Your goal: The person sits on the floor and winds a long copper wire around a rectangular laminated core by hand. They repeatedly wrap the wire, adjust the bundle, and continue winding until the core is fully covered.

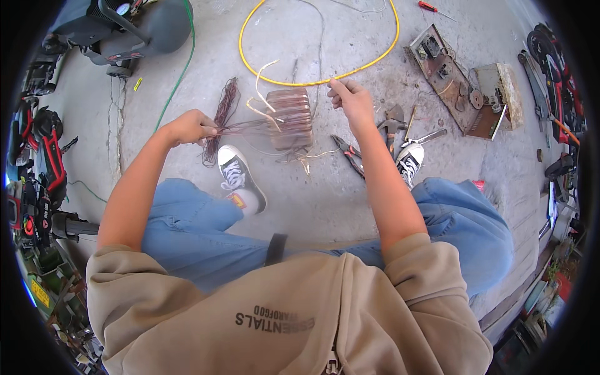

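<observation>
My left hand [189, 127] is closed around the end of some thin reddish-brown copper wires [240, 127]. These wires stretch right to a copper wire coil [291, 112], wound in ribbed layers and lying on the floor between my feet. Pale sleeved leads [265, 103] stick out of the coil's upper left side. Beyond the coil's right side, my right hand [352, 104] is raised with thumb and fingers pinched together; what they hold, if anything, is too small to make out. A loose bundle of similar copper wire [220, 122] lies just past my left hand.
Pliers [350, 154] and a hammer [392, 125] lie by my right shoe [409, 164]. An opened metal casing [459, 90] sits far right, below a red-handled screwdriver [429, 7]. A yellow hose [242, 47] loops beyond the coil; an air compressor [159, 31] stands far left.
</observation>
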Available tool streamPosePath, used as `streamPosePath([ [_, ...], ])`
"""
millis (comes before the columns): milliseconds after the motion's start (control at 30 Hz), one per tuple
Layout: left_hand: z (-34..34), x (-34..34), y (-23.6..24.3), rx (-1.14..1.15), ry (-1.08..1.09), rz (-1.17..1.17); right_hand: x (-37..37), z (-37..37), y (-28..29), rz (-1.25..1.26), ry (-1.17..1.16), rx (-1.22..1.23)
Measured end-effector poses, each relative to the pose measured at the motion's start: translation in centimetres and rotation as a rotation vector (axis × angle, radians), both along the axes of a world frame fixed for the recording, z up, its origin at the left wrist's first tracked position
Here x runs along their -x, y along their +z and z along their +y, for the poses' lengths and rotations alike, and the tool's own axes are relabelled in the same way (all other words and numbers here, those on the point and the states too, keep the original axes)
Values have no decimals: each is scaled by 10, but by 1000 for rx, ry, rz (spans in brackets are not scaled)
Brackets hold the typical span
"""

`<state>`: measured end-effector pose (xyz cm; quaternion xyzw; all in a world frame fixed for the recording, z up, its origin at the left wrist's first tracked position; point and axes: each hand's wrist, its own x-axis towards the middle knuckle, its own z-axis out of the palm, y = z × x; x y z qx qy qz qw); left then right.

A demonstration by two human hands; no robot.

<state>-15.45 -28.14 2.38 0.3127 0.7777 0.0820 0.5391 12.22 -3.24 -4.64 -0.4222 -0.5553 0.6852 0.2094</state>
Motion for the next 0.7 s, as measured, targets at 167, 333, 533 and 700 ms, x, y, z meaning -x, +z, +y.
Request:
streamPosePath([
  [167, -43, 36, 36, 61, 96, -127, 17, -29, 37, -14, 302, -260],
  [333, -56, 4, 88, 99, 173, 17, 19, -72, 75, 169, 598, -470],
  [533, -20, -77, 170, -167, -341, 239, 66, -150, 106, 383, 863, -748],
  [700, 35, -105, 213, -441, -349, 398, 63, -145, 110, 345, 457, -256],
])
